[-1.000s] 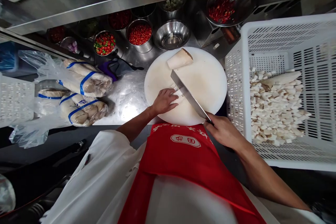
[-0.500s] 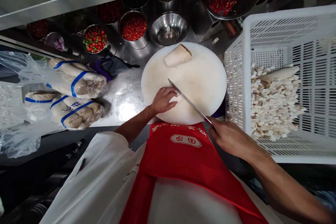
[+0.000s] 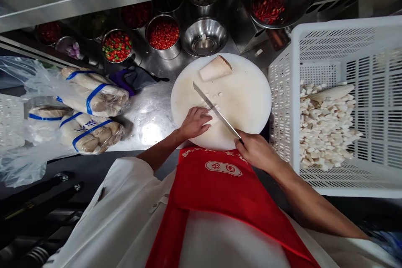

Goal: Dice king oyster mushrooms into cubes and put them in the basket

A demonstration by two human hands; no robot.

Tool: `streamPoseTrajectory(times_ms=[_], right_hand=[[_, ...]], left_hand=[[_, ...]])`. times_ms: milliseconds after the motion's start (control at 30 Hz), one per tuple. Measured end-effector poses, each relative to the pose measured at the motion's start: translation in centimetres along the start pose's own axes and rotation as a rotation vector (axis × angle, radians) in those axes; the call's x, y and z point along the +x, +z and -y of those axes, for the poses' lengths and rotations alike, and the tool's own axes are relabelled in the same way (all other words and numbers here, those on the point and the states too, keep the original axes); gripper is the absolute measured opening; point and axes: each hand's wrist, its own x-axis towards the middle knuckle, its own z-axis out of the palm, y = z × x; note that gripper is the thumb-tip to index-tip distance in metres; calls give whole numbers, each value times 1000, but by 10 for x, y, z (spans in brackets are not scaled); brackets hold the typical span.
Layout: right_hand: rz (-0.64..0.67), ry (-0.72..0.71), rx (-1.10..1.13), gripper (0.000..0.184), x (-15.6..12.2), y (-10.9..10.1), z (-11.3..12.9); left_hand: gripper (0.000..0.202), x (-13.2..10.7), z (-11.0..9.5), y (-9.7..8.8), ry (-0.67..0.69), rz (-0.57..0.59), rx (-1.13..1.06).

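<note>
Right hand [image 3: 256, 149]: closed around the handle of the knife [image 3: 224, 119], a firm wrap by its look; blade aslant over the board [image 3: 248, 96], tip pointing away to the left.

Left hand [image 3: 195, 124]: palm down on the board, fingers bent toward the blade, thumb apart from them. Small white pieces of mushroom lie at the fingertips, just beside the blade; whether the fingers pin or merely touch them cannot be told.

Dice [image 3: 220, 94]: a few, loose, past the blade on its far side. Newly in view there; half a second ago that patch showed bare. The knife tip now reaches further left, and the right hand sits closer in. Judged from this, cutting is under way, with pieces coming free of the blade.

Chunk [image 3: 216, 68]: one thick mushroom piece, brown at one end, lying on its side near the board's far edge; unmoved on the board and apart from the knife.

Crate [image 3: 280, 92]: white, slotted, right of the board; contains a heap [image 3: 326, 130] of cut mushroom, one long piece on top.

Bags [image 3: 94, 92]: clear, blue-banded, mushrooms inside, left of the board.

Bowl [image 3: 217, 33]: steel, beyond the board, one white bit inside.
</note>
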Motion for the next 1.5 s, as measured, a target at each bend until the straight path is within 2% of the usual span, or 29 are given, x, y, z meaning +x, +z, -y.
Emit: streamPoseTrajectory(times_ms=[133,233,367,467,567,733,867,933,1000,1067,1200,1267,1400,1500], right_hand=[[75,6,10,41,-32,-12,1],[124,31,7,38,-36,-14,-1],[159,89,-68,33,4,0,0],[127,61,-101,32,41,13,1],[61,8,-95,33,53,17,0],[6,4,-29,39,19,4,2],[75,5,-12,39,-15,-10,5],[127,23,-14,37,-21,-13,6],[170,54,-37,35,-16,-11,8],[185,89,-80,33,1,-3,9],[128,79,-129,31,44,18,11],[83,42,-107,31,54,22,10],[8,9,-61,34,38,14,11],[38,7,-38,35,12,1,16]], left_hand=[[25,1,2,3,14,11,-2],[26,2,4,5,11,18,-4],[26,4,3,7,25,-5,-31],[27,3,2,4,33,-2,-22],[30,0,1,2,49,-6,-3],[28,-8,3,3,35,-22,-1],[25,-8,5,7,4,-1,-14],[25,-7,6,9,11,-10,-27],[25,-6,6,10,21,-23,-48],[25,-5,6,10,16,-25,-65],[26,-7,4,9,4,-18,-56],[27,-10,3,8,11,-30,-49],[27,-17,2,8,16,-69,-35],[25,-19,3,9,-1,-75,-27]])
